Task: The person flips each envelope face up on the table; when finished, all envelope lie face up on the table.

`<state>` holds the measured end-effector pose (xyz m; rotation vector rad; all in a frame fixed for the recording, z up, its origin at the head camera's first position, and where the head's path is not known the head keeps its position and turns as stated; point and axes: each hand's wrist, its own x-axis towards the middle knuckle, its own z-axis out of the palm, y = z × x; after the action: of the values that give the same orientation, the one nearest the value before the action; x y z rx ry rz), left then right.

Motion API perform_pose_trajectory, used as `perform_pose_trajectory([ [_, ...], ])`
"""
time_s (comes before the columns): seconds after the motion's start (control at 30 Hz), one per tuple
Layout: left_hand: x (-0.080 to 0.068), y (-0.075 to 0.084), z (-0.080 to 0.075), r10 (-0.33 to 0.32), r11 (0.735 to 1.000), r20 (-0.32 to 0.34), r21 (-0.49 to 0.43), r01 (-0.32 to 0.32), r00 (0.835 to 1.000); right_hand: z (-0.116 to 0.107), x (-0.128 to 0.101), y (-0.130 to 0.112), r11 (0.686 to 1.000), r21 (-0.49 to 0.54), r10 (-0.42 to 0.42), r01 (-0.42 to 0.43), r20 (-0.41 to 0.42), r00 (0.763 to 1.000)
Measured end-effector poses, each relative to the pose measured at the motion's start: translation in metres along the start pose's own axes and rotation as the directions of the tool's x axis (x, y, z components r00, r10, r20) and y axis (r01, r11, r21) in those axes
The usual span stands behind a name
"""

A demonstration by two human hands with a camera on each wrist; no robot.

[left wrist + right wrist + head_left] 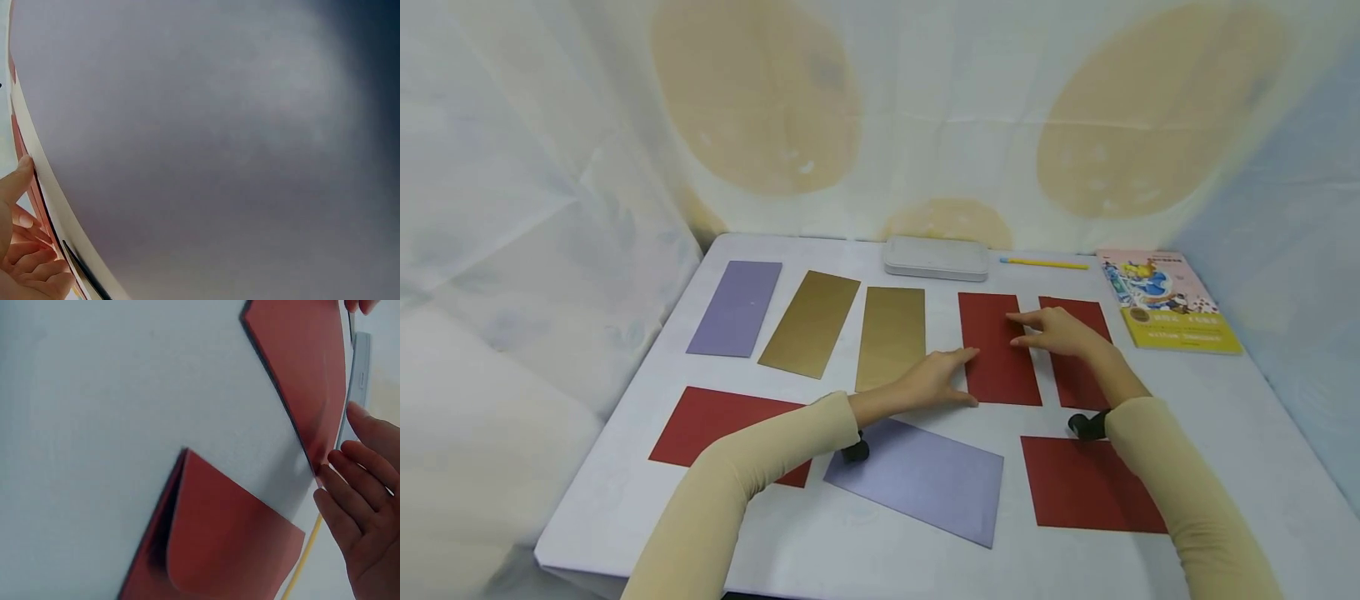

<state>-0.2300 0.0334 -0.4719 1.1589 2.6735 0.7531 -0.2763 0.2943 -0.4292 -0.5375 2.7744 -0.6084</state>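
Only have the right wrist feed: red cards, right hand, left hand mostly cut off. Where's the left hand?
Observer: In the head view, the left hand is at the left edge of the red card between the hands.
Operator: What's left of that card?
Observer: A gold card, partly covered by that hand.
Operator: Anything beyond the pencil, far right?
Observer: Yes, a book near the table's back right corner.

On the white bench, a red rectangular card lay between a gold rectangular card, left, and another red card, right, with a grey oblong case behind.
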Motion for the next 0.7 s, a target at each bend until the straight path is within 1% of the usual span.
perform_pose_trajectory([
  [0.17,-0.002,0.001,-0.001,0.002,1.0,0.009,0.005,-0.002,1.0,-0.007,0.006,0.002,1.0,0.01,0.022,-0.022,0.003,1.0],
  [0.3,-0.003,0.001,-0.002,-0.001,1.0,0.016,0.011,0.001,1.0,-0.014,0.018,0.008,0.999,0.02,0.037,-0.036,-0.021,0.999],
  [0.4,-0.003,0.001,-0.003,0.0,1.0,0.018,0.004,0.0,1.0,-0.018,0.029,0.013,0.999,0.001,0.04,-0.04,-0.032,0.999],
  [0.57,-0.002,0.001,-0.003,0.006,1.0,0.024,0.0,-0.006,1.0,-0.019,0.041,0.019,0.996,-0.037,0.082,-0.082,-0.008,0.997],
  [0.7,-0.002,0.002,-0.003,0.002,1.0,0.03,0.012,-0.002,1.0,-0.015,0.046,0.022,0.993,-0.037,0.112,-0.112,0.011,0.994],
])
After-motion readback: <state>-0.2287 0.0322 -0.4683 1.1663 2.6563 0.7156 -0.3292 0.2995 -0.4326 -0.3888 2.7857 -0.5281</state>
